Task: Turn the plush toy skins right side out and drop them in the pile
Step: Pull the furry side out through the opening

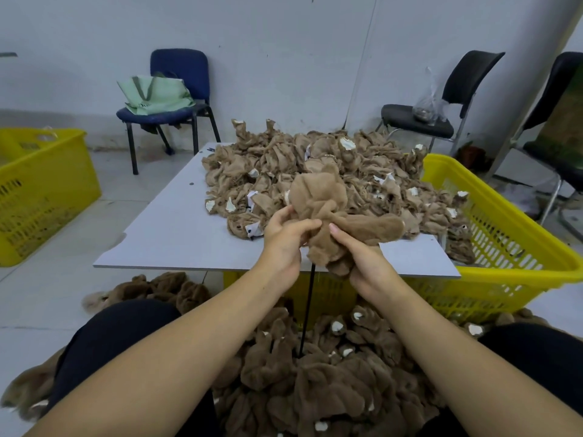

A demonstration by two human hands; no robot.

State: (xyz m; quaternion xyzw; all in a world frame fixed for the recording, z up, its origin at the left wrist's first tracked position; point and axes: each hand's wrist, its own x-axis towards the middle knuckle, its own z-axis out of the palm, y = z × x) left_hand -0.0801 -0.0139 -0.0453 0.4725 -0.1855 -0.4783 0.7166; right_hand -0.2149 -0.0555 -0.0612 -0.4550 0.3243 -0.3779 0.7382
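A brown plush toy skin point(328, 206), fuzzy side outward, is held up over the near edge of the grey table point(176, 234). My left hand point(284, 238) grips its left side with curled fingers. My right hand point(362, 260) grips its lower part, thumb pressed into the fabric. A thin black rod point(307, 307) runs down from under the skin. Behind it on the table lies a heap of thin inside-out skins point(315, 165). A pile of fluffy turned skins point(331, 380) covers the floor between my knees.
A yellow basket point(504, 247) stands at the table's right, another yellow basket point(44, 190) at far left. A blue chair with a green bag point(170, 96) and two black chairs point(441, 99) stand by the wall. More brown skins lie under the table.
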